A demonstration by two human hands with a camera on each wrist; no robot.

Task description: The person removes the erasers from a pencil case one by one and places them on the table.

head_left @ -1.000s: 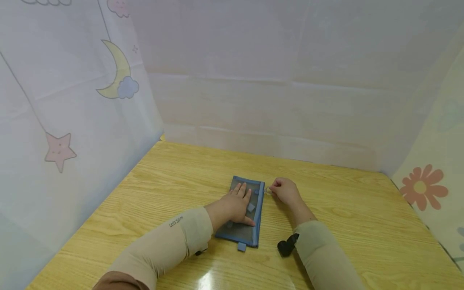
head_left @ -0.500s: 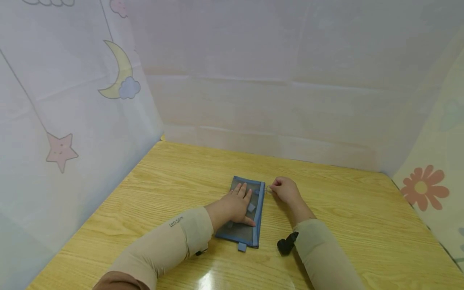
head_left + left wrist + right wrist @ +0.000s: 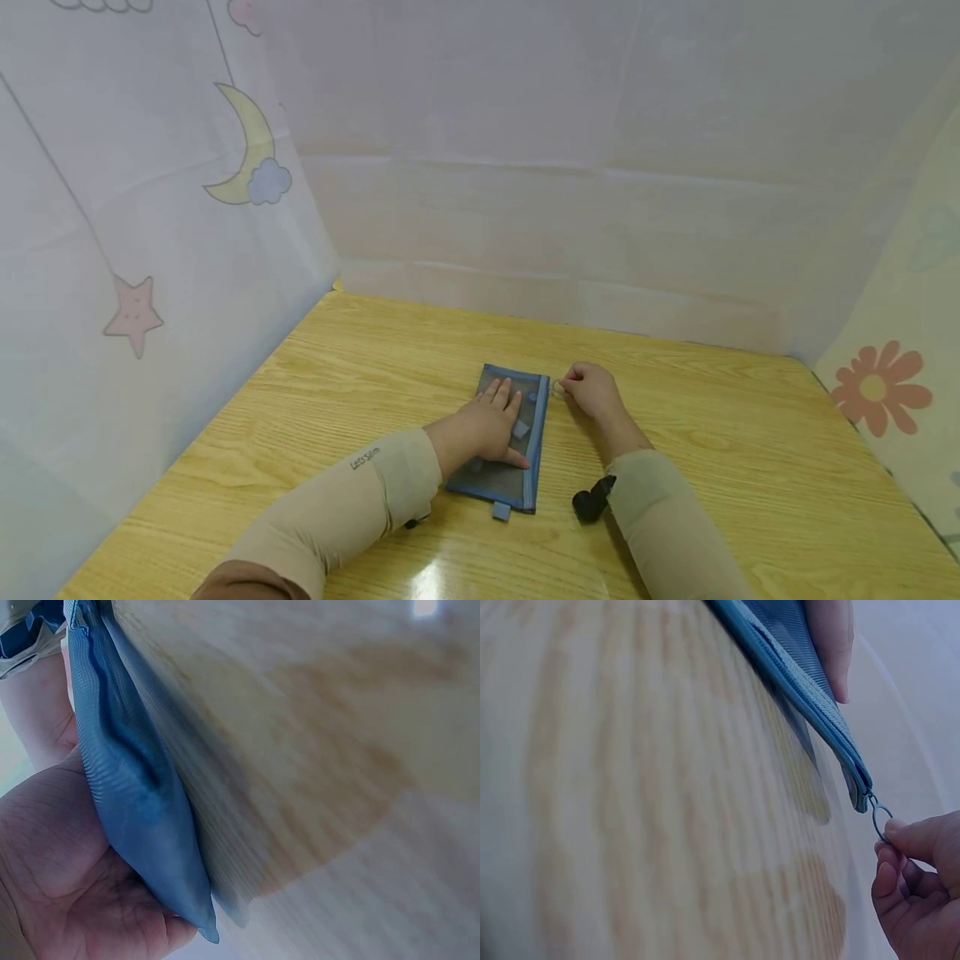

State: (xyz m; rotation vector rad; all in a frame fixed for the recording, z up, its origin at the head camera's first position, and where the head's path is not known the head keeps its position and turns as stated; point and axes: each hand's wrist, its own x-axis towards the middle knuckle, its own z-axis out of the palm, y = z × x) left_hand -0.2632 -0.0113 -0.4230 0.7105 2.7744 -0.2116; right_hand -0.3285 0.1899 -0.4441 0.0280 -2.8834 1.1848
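Observation:
A blue mesh zip pouch (image 3: 486, 482) lies flat on the table, its zipper (image 3: 537, 433) running along the right side. My left hand (image 3: 483, 427) rests on the pouch with fingers spread, the thumb near the zipper. Just off the pouch's far right corner, my right hand (image 3: 592, 392) pinches the loop-shaped zipper pull (image 3: 875, 819) between thumb and finger. The right wrist view shows the pull drawn out from the zipper's end. Inside the pouch a small pale square (image 3: 521, 429) shows through the mesh. The left palm covers much of the pouch.
The wooden table (image 3: 360, 375) spreads around the pouch. A fabric tab (image 3: 502, 511) sticks out at its near end. Printed cloth walls (image 3: 465, 208) stand at the back and sides. A black wrist camera (image 3: 592, 500) hangs below the right sleeve.
My right hand has shifted very slightly away, toward the far side, still pinching the zipper pull. The left hand and the pouch stay nearly still.

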